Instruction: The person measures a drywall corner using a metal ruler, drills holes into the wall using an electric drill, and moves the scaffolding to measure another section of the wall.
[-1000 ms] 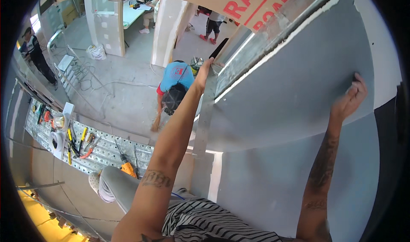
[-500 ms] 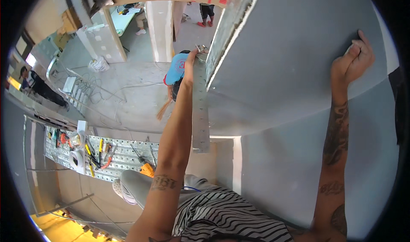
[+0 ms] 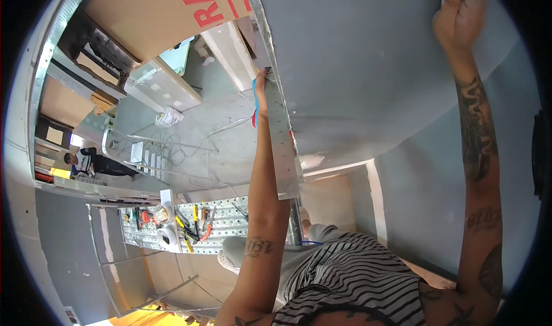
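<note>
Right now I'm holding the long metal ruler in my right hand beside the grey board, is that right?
Wrong hand: the head view shows the long metal ruler in your left hand, not your right hand. It is indeed beside the grey board.

Sleeveless blk/wht striped top (image 3: 368,274), grey trousers (image 3: 237,249), dk tattoos (image 3: 477,133) on both arms (image 3: 267,173).

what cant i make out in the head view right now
In the head view:
- Right hand: the top edge crops its fingers, so anything held is unclear.
- Metal ruler: its marks are too small to read.
- Co-worker in blue: mostly hidden behind the left forearm.
- Person at the far table: only a leg shows; the cardboard hides the upper body.
</note>
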Tool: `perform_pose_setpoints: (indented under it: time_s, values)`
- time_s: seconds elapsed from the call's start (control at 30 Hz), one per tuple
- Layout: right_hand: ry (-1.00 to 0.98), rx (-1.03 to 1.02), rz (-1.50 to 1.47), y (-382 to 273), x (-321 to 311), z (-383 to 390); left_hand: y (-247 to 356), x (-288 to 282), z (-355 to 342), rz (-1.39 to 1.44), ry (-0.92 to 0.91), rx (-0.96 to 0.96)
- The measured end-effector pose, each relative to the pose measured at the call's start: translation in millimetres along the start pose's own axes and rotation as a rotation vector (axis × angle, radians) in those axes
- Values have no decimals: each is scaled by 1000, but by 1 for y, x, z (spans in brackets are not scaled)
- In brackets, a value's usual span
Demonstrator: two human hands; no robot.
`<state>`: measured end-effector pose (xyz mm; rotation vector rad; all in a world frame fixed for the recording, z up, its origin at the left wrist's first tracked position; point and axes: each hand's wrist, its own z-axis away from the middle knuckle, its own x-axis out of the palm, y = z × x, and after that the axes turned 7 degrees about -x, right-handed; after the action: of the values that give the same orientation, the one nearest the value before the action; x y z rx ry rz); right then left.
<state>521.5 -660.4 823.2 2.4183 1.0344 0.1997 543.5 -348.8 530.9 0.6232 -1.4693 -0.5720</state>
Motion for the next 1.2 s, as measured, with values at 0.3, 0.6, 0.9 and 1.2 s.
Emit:
perform_pose_setpoints:
  time_s: [0.3, 0.6, 0.9, 1.2]
  values:
    - [122, 30, -51, -62, 2, -22, 15, -3, 5, -4, 13, 25]
    - [-76, -130, -541, -105, -16, -45, 17, 18, 14, -21, 1, -10]
    - [-253, 69, -797, -164, -38, 7, 27, 10, 18, -114, -48, -45]
    - [-944, 364, -1427, -387, -40, 199, 13, 17, 12, -155, 63, -33]
